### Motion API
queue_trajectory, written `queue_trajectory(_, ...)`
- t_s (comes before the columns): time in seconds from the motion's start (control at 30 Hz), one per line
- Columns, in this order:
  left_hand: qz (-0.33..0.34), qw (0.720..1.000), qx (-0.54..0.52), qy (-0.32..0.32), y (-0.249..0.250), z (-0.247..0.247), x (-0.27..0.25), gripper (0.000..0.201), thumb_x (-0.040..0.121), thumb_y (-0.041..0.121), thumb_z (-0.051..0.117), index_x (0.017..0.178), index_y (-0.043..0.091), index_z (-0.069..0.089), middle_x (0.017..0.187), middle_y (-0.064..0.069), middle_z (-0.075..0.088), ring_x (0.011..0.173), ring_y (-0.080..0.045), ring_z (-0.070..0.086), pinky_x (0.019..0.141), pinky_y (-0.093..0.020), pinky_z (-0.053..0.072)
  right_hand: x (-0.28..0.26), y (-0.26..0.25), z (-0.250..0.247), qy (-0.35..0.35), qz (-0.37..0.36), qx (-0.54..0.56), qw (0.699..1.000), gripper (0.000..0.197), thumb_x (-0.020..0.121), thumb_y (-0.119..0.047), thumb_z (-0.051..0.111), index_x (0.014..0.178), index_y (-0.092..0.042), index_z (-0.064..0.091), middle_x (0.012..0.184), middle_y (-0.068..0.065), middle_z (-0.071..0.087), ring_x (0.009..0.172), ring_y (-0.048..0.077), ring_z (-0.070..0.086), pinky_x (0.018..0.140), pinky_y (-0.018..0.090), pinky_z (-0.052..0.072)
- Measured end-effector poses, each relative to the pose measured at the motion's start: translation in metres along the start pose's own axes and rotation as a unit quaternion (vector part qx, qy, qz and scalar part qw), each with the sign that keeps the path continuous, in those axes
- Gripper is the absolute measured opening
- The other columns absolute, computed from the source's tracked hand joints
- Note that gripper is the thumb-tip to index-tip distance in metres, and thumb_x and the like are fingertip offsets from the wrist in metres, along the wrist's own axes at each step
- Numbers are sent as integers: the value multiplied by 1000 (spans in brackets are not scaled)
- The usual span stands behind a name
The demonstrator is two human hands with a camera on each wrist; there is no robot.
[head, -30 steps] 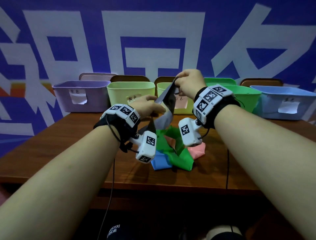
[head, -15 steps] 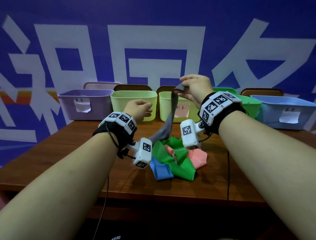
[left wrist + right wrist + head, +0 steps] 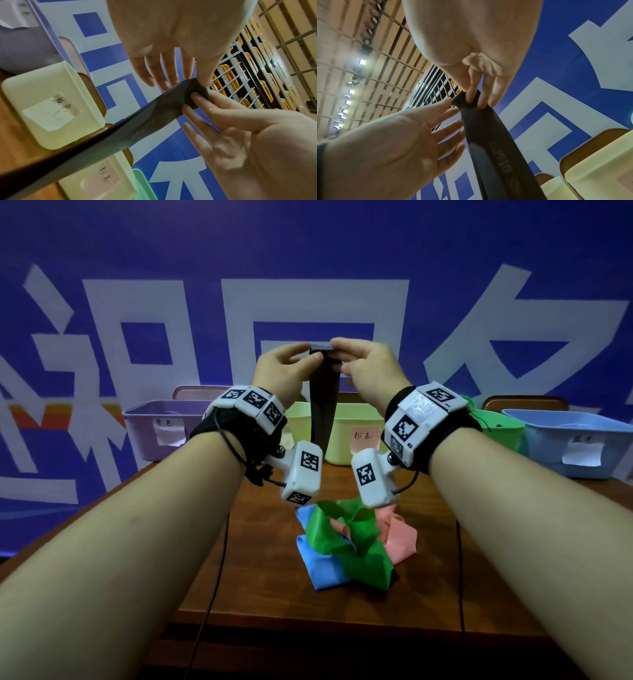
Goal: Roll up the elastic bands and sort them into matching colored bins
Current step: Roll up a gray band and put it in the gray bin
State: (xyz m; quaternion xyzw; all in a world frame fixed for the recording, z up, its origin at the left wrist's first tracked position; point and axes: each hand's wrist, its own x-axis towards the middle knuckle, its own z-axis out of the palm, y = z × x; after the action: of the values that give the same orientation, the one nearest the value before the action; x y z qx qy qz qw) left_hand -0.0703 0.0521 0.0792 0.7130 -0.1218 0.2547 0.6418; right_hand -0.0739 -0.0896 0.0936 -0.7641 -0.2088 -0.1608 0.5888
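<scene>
Both hands, left (image 3: 281, 368) and right (image 3: 368, 368), are pinched on the top end of a dark grey flat elastic band (image 3: 322, 409); rolling is judged barely begun. Green (image 3: 349, 537), blue (image 3: 317, 563) and pink (image 3: 399, 537) bands remain heaped unsorted on the wooden table (image 3: 260, 577).

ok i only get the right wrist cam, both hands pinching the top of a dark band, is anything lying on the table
observer: yes, on the table below the left hand and right hand lies a tangled pile: a green band draped over a blue band and a pink band
operator: does the dark band reach that pile
observer: cannot tell, the dark band hangs straight down and its lower end goes behind the left wrist camera
operator: which bins are there
observer: a row at the far edge: purple bin, two pale yellow bins, green bin, blue bin
</scene>
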Motion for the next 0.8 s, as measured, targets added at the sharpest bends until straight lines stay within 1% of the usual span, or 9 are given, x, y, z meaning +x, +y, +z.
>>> queue_trajectory(0.07,15,1000,16,18,10,-1,5,43,91,23,65,132,14,54,107,-3,65,90,-11,66,57,-15,50,1,-7,-3,1,-19,-4,1000,46,94,5,42,135,-14,52,128,1,62,120,12,56,95,22,45)
queue_trajectory(0.13,29,999,12,20,20,1,5,35,91,22,64,124,11,60,95,1,67,79,-4,65,54,-10,46,0,-12,-6,24,-37,2,999,40,94,1,46,131,-12,56,123,2,65,115,13,59,95,24,47)
queue_trajectory(0.23,47,998,28,9,29,7,-1,12,91,26,64,94,16,70,87,2,70,80,-6,66,65,-17,47,-4,-18,-11,81,-63,2,995,28,92,-7,55,119,-11,65,107,3,70,97,9,67,79,16,52)
queue_trajectory(0.3,50,998,30,5,34,12,-5,11,91,29,64,83,22,67,85,0,71,78,-11,68,65,-23,49,-9,-21,-16,105,-73,4,992,23,90,-7,58,110,-9,69,93,2,72,83,6,68,67,11,50)
queue_trajectory(0.4,50,999,14,-11,48,20,-11,12,93,24,62,82,22,66,77,-1,69,64,-10,64,63,-25,51,-15,-31,-27,122,-82,3,989,17,89,-8,59,103,-11,69,77,0,70,70,6,66,60,11,47)
queue_trajectory(0.5,29,998,-44,-43,62,25,-18,15,95,18,59,82,14,66,82,-9,69,71,-19,66,70,-31,56,-19,-41,-42,148,-93,-13,985,15,88,-20,65,102,-15,68,80,-4,64,74,6,60,66,15,47)
queue_trajectory(0.57,10,994,-92,-51,67,26,-19,14,95,17,59,84,11,65,80,-8,68,66,-18,66,63,-27,56,-21,-44,-51,128,-71,-33,989,13,88,-29,66,94,-18,68,84,-7,62,76,6,58,65,16,45)
queue_trajectory(0.63,-11,991,-117,-58,68,28,-22,14,95,17,59,84,10,65,74,-6,67,57,-13,61,54,-23,50,-24,-43,-55,76,-34,-21,996,19,91,-32,62,78,-18,64,75,-4,62,67,10,57,58,20,44)
queue_trajectory(0.8,-69,986,-123,-91,55,38,-28,14,96,17,57,88,7,62,53,1,55,40,-7,46,41,-17,40,-24,-26,-57,67,11,31,997,26,92,-22,62,67,-13,59,60,-1,58,50,11,54,47,21,45)
